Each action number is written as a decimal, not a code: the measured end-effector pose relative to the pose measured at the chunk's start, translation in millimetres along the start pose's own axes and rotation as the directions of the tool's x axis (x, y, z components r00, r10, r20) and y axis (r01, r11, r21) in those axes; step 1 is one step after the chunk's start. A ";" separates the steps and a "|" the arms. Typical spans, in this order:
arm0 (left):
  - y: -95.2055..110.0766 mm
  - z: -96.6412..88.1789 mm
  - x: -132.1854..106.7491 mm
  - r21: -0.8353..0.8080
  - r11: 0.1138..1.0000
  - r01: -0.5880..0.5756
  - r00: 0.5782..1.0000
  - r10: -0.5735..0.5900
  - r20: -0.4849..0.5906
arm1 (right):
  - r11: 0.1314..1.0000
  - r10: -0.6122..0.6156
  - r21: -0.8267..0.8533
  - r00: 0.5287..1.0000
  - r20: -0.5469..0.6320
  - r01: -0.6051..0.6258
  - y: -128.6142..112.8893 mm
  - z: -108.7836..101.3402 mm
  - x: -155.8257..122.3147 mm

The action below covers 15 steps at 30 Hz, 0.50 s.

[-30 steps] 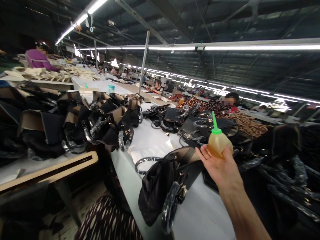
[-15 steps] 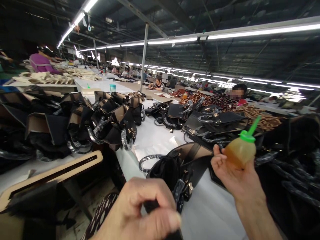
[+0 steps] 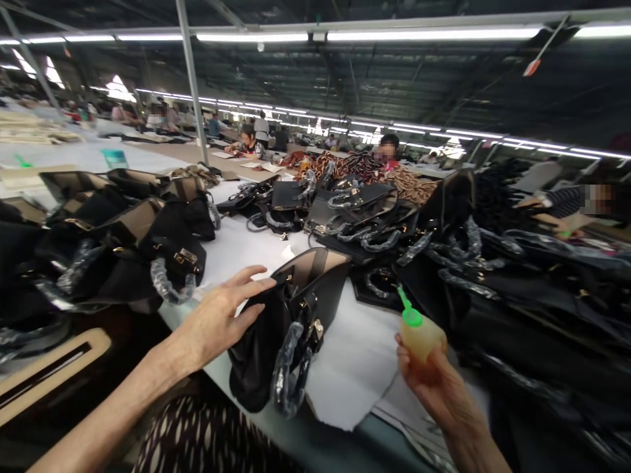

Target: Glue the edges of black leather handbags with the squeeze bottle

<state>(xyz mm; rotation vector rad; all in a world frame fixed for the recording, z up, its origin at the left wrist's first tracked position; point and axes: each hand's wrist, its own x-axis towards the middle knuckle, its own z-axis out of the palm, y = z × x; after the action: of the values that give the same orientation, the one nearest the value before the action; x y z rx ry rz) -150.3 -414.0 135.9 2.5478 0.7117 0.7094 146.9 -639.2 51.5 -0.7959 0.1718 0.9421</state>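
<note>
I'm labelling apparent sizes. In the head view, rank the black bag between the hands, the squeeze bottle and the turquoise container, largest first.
1. Black bag
2. Squeeze bottle
3. Turquoise container; farther away, so true size is unsure.

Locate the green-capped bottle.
In the head view, the bottle is right of centre, in the right hand, right of the black bag by the left hand.

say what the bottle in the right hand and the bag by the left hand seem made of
Bottle: likely soft plastic, cloudy yet translucent, with an amber tint showing low down. Black bag: perhaps leather or imitation, given its smooth, low-sheen panel; the slack, folded side could be thin fabric.
</note>
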 end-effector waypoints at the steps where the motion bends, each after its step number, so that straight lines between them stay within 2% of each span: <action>1: 1.9 2.0 2.3 0.026 0.999 -0.020 0.999 0.019 0.026 | 1.000 -0.002 0.017 1.000 -0.019 0.003 -2.6 -5.1 -1.2; 5: 10.1 10.9 7.7 0.167 0.983 -0.081 0.996 0.074 0.047 | 0.991 0.081 0.112 0.996 -0.034 -0.077 -5.2 -15.7 -3.8; 10: 18.4 17.9 5.4 0.325 0.941 -0.093 0.988 0.128 -0.088 | 0.962 0.163 0.215 0.985 0.051 -0.170 10.4 -5.2 -11.5; 13: 43.9 22.6 -5.7 0.367 0.923 -0.116 0.939 0.222 -0.261 | 0.947 0.184 0.240 0.973 0.143 -0.214 25.4 8.1 -18.2; 14: 56.4 27.4 -10.8 0.347 0.925 -0.153 0.917 0.264 -0.300 | 0.943 0.193 0.238 0.965 0.177 -0.233 31.4 12.4 -20.3; 15: 69.9 34.7 -15.9 0.277 0.935 -0.220 0.908 0.300 -0.293 | 0.940 0.204 0.232 0.956 0.210 -0.252 37.7 16.3 -22.3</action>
<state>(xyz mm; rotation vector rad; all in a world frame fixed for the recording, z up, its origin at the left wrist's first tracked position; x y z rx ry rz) -117.1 -486.3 137.2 2.8101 0.5892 1.2350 101.1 -630.2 53.2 -0.4520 0.2244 1.1813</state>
